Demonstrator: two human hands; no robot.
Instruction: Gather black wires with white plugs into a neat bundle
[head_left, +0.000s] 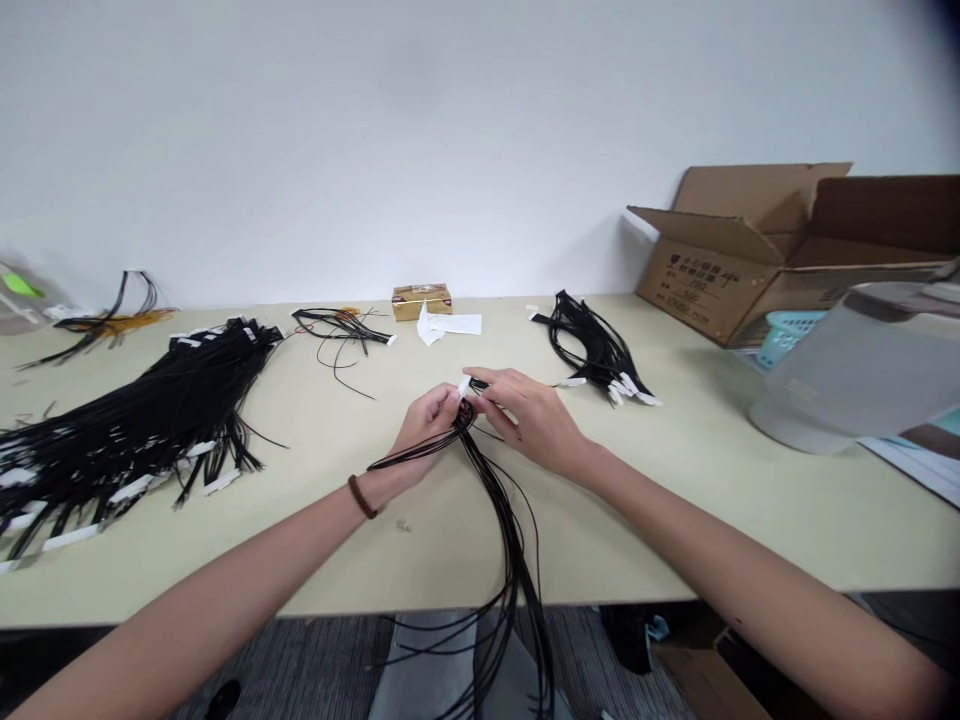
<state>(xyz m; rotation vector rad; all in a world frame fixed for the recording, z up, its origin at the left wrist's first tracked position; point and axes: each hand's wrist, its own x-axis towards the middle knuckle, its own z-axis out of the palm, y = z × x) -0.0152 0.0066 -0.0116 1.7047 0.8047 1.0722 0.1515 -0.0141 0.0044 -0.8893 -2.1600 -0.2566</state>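
My left hand (421,428) pinches a white connector (464,386) between thumb and fingers above the middle of the table. Black wires (501,510) run from this connector in a long bundle that hangs over the table's front edge. A few strands loop across my left wrist. On the connector's right side, my right hand (534,415) has its fingers bent and closed around short black wires, with the fingertips close to the connector. Exactly which strands those fingertips grip is partly hidden.
A large pile of black wire harnesses (172,400) covers the left of the table (330,575). Smaller bundles (592,345) lie behind. A gold tissue box (421,301) stands by the wall. An open cardboard box (705,270), a teal basket (784,335) and a translucent container (847,370) are right.
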